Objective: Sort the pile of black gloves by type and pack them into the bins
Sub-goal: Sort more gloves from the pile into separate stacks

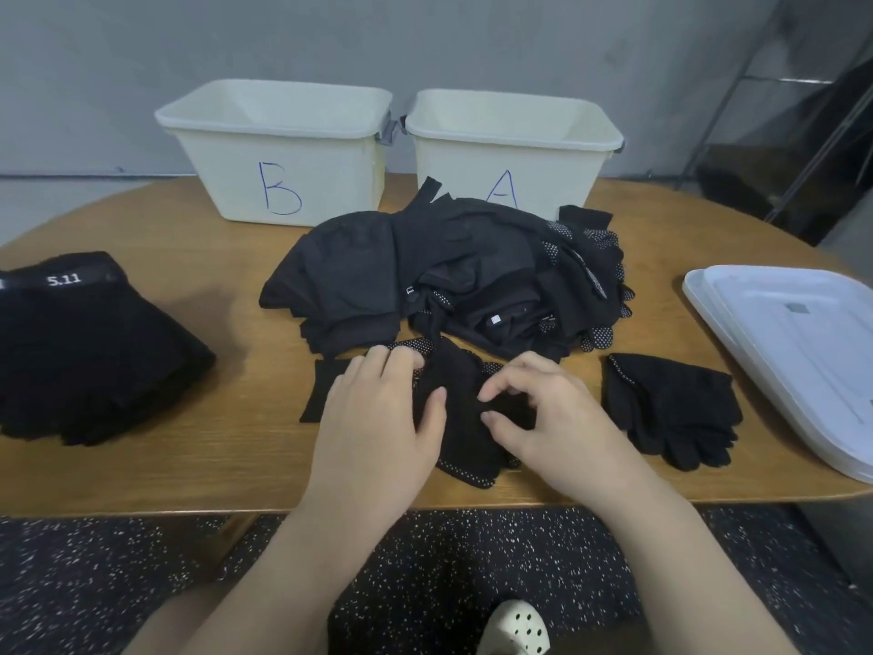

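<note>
A pile of black gloves [449,276] lies in the middle of the wooden table [236,465], some with white dots. In front of it lies a dotted black glove [465,432]. My left hand [378,418] presses flat on the glove's left part. My right hand [548,413] pinches its fabric between thumb and fingers. Two cream bins stand at the back: bin B [283,148] on the left and bin A [515,144] on the right. Their insides are not visible. A separate stack of knit black gloves [671,408] sits to the right of my hands.
A stack of black gloves with a 5.11 band [89,352] lies at the table's left. White bin lids [793,352] rest at the right edge. The table's front edge runs just below my hands; a speckled floor and a shoe [515,631] show beneath.
</note>
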A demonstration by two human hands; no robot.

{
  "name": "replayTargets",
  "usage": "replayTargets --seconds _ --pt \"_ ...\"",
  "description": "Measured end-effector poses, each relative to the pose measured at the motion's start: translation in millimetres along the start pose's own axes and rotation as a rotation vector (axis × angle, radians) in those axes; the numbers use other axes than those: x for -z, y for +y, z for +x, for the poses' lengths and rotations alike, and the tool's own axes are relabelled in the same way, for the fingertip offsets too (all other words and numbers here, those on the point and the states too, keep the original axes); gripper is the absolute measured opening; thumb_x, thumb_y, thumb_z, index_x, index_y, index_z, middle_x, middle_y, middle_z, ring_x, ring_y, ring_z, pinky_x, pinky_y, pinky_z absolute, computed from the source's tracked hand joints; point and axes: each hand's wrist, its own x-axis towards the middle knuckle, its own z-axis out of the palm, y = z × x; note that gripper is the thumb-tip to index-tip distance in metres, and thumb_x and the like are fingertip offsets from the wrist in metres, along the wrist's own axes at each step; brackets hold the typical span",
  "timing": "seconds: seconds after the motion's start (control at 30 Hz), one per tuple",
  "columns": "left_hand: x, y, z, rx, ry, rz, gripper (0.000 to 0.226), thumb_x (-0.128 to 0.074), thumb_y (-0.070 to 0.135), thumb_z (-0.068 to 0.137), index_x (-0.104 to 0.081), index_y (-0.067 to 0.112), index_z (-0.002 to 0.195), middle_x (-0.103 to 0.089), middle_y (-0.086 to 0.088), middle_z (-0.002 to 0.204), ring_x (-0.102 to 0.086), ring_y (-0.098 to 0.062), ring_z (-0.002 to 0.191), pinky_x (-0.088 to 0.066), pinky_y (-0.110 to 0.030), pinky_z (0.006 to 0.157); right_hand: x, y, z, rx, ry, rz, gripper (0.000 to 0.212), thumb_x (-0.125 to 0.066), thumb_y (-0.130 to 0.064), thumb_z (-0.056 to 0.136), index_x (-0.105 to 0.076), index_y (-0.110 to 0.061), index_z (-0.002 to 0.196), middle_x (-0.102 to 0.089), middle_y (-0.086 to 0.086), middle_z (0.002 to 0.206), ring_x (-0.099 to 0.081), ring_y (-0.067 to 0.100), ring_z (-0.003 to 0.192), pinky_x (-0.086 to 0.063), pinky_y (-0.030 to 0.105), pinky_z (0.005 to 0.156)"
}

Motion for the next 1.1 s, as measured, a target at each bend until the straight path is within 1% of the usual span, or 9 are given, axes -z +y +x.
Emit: replayTargets --seconds 0.23,0.33,0.43,0.6,0.7,0.8,0.9,0.97,1.1 --pt "-5.6 4.4 3.2 0.108 -0.036 -0.063 0.039 -0.071 0.049 0.088 -0.069 0.017 0.110 -0.052 0.014 0.093 -0.062 -0.014 0.095 -0.048 -0.034 0.089 -0.4 -2.2 -0.2 -0.006 0.008 -0.011 0.012 -0.075 -0.024 0.090 -0.069 -0.033 0.096 -0.053 -0.022 0.099 -0.048 -0.001 0.105 -0.037 0.019 0.087" --pt "-9.2 6.4 4.4 0.118 -0.026 -0.097 0.034 -0.078 0.045 0.084 -0.069 0.020 0.104 -0.055 0.014 0.096 -0.059 -0.012 0.097 -0.039 -0.028 0.090 -0.1 -2.0 -0.1 -0.002 0.005 -0.020 0.013 -0.075 -0.025 0.090 -0.068 -0.035 0.096 -0.052 -0.023 0.099 -0.048 -0.005 0.103 -0.036 0.014 0.086" --pt "-10.9 11.9 2.3 0.098 -0.009 -0.153 0.026 -0.081 0.034 0.085 -0.068 0.019 0.102 -0.054 0.015 0.095 -0.054 -0.008 0.093 -0.046 -0.031 0.091 0.3 -2.2 -0.1 0.009 0.024 -0.018 0.015 -0.078 -0.022 0.088 -0.071 -0.030 0.100 -0.056 -0.021 0.098 -0.052 -0.005 0.100 -0.037 0.011 0.082" --pt "-7.7 24.4 -5.8 0.042 0.031 -0.280 0.020 -0.081 0.027 0.084 -0.063 0.027 0.092 -0.050 0.024 0.081 -0.049 0.006 0.080 -0.043 -0.026 0.081 14.4 -10.1 -2.4 0.160 0.284 0.178 0.031 -0.078 -0.013 0.084 -0.071 -0.023 0.112 -0.065 -0.012 0.108 -0.060 0.009 0.108 -0.045 0.016 0.089" --pt "-0.6 32.3 -11.1 0.021 0.032 -0.438 0.021 -0.080 0.026 0.085 -0.061 0.031 0.091 -0.061 0.021 0.083 -0.061 0.000 0.085 -0.045 -0.012 0.072 30.4 -13.6 -8.1 0.178 0.222 0.343 0.046 -0.070 -0.021 0.086 -0.061 -0.025 0.131 -0.061 -0.013 0.132 -0.055 0.015 0.129 -0.044 0.030 0.106" --pt "9.2 41.5 -15.9 0.003 0.001 -0.588 0.024 -0.080 0.025 0.085 -0.060 0.037 0.089 -0.069 0.019 0.084 -0.067 0.001 0.088 -0.050 -0.011 0.074 40.8 -13.8 -12.3 0.156 0.135 0.478 0.049 -0.068 -0.032 0.088 -0.059 -0.024 0.136 -0.061 -0.009 0.139 -0.054 0.018 0.134 -0.041 0.045 0.114" --pt "19.2 50.2 -16.2 -0.030 -0.046 -0.738 0.024 -0.082 0.018 0.084 -0.065 0.035 0.089 -0.074 0.016 0.087 -0.072 -0.004 0.091 -0.054 -0.015 0.078 48.2 -20.9 -14.4 0.124 0.093 0.527 0.041 -0.068 -0.042 0.084 -0.069 -0.019 0.117 -0.070 -0.001 0.122 -0.063 0.018 0.119 -0.047 0.042 0.105" --pt "25.3 53.3 -15.4 -0.069 -0.089 -0.809 0.023 -0.082 0.012 0.082 -0.069 0.031 0.089 -0.076 0.016 0.089 -0.073 -0.003 0.092 -0.054 -0.014 0.081 57.0 -24.0 -18.7 0.112 0.052 0.490 0.034 -0.075 -0.043 0.080 -0.072 -0.017 0.102 -0.072 0.000 0.101 -0.067 0.016 0.099 -0.053 0.034 0.088" --pt "31.1 57.6 -11.1 -0.072 -0.134 -0.920 0.031 -0.085 0.001 0.075 -0.073 0.028 0.084 -0.077 0.015 0.083 -0.073 0.000 0.082 -0.052 -0.009 0.073 78.6 -17.3 -42.0 0.087 -0.086 0.564 0.014 -0.086 -0.022 0.082 -0.076 -0.026 0.091 -0.074 -0.005 0.087 -0.068 0.008 0.083 -0.050 0.020 0.075"
